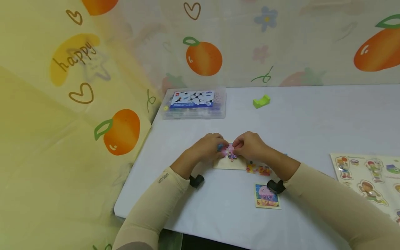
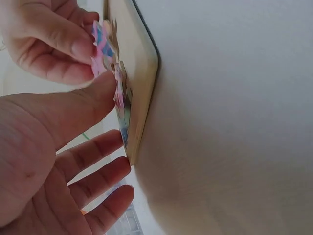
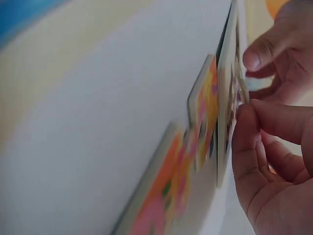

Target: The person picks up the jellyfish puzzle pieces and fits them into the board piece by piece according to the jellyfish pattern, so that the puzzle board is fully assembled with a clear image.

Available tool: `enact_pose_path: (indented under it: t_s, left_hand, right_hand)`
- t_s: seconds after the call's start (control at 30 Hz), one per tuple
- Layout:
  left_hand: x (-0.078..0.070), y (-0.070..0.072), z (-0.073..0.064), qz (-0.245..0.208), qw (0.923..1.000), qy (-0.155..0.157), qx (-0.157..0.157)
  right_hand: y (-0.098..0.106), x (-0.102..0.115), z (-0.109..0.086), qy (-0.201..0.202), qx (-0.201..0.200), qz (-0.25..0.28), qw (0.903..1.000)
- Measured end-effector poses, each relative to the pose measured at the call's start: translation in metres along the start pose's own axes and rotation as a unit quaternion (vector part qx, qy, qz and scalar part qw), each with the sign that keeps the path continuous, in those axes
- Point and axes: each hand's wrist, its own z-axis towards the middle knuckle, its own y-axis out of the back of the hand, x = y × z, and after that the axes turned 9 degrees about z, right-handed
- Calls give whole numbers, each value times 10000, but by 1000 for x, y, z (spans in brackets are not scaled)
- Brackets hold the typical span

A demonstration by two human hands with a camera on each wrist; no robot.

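Observation:
A pale wooden puzzle board (image 1: 229, 165) lies on the table, partly filled with pink and blue picture pieces (image 1: 232, 155). My right hand (image 1: 251, 146) pinches a pink-and-blue puzzle piece (image 2: 100, 41) between thumb and fingertips, tilted at the pieces on the board. On the board's left side, my left hand (image 1: 207, 146) touches the pieces with its thumb. Its other fingers (image 2: 100, 174) extend loosely beside the board's edge. Yellow and orange puzzle pieces (image 1: 258, 169) lie right of the board, partly under the right forearm.
A small jellyfish picture puzzle (image 1: 267, 196) lies near the right wrist. Farther right is a sheet with cartoon figures (image 1: 356, 166). At the back stand a clear plastic case (image 1: 193, 113) with a blue label and a light green block (image 1: 261, 101). A patterned curtain borders the table.

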Motion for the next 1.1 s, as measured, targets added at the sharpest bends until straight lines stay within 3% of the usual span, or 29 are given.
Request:
enact_pose_path:
  t_s: [0.4, 0.63, 1.1]
  left_hand:
    - [-3, -7, 5, 154, 9994, 232, -206]
    - [0, -6, 5, -79, 9995, 268, -134]
    - [-6, -5, 5, -151, 9981, 563, -213]
  right_hand:
    - [-8, 8, 14, 43, -79, -603, 9981]
    - [-6, 14, 19, 79, 72, -894, 9959]
    - [0, 15, 27, -206, 285, -995, 9944]
